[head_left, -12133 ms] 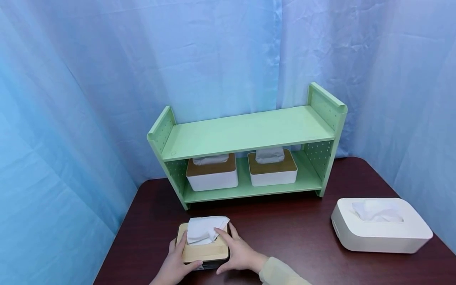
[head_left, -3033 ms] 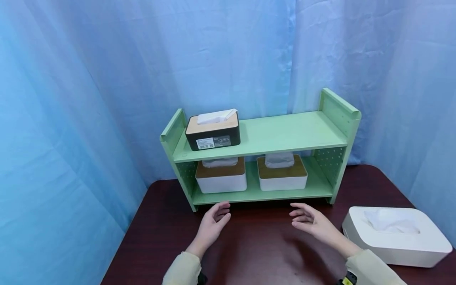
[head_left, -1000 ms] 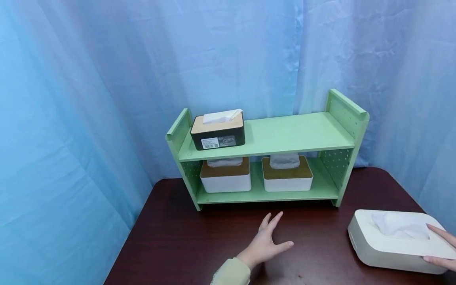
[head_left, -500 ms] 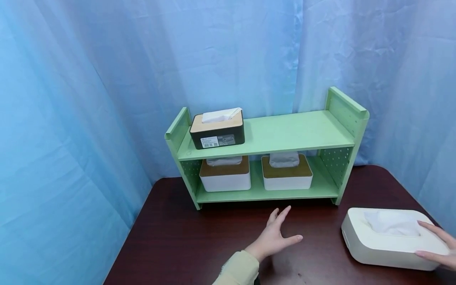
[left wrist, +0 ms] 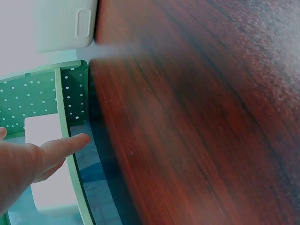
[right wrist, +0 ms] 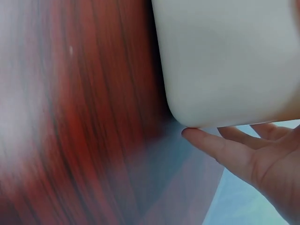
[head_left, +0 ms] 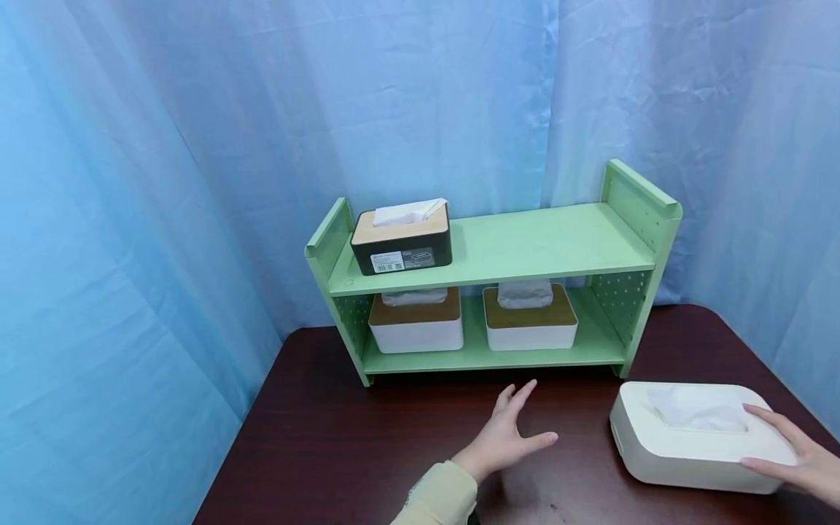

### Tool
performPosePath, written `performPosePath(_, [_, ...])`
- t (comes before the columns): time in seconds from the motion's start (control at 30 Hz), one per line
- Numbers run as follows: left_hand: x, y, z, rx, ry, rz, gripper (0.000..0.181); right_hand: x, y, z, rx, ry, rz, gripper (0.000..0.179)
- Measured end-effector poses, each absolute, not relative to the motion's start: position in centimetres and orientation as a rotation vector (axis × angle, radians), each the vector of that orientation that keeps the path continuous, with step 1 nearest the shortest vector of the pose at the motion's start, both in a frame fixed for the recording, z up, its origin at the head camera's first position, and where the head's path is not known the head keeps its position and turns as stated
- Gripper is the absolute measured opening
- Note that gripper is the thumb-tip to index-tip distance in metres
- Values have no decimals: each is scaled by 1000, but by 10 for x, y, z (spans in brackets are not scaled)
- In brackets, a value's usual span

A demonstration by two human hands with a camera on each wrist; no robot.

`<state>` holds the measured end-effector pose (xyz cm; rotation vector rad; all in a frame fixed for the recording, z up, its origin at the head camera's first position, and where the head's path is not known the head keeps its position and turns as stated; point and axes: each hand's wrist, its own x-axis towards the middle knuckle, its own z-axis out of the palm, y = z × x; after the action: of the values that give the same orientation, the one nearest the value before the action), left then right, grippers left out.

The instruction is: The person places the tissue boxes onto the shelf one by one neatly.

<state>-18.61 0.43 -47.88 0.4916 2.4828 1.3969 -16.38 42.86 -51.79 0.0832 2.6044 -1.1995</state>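
A white tissue box (head_left: pixel 705 445) with a tissue (head_left: pixel 697 408) showing in its top slot lies on the table at the right. My right hand (head_left: pixel 797 456) touches its right end, fingers and thumb spread. The right wrist view has the thumb against the box's rounded corner, with other fingers partly hidden behind it. My left hand (head_left: pixel 502 441) hovers over the table left of the box, fingers extended and thumb apart, holding nothing. In the left wrist view, the left hand (left wrist: pixel 40 157) appears in front of the green shelf (left wrist: pixel 72 89), with the white box (left wrist: pixel 65 23) beyond.
A green two-tier shelf (head_left: pixel 551 237) stands at the back. On its upper board, at the left, sits a black tissue box (head_left: pixel 403 251) with a light wooden lid. Two white tissue boxes with brown lids, left (head_left: pixel 417 335) and right (head_left: pixel 530 334), occupy the lower board.
Earlier the black box was between both hands on the table; now it is on the upper shelf. My right hand has reached the white box, which has slid left over the last second.
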Motion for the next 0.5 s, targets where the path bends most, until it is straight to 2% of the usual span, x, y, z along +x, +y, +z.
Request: performPosePath(0.5, [-185, 20, -472, 568, 2542, 1297, 78, -168, 368, -506, -94, 2670, -1166, 92])
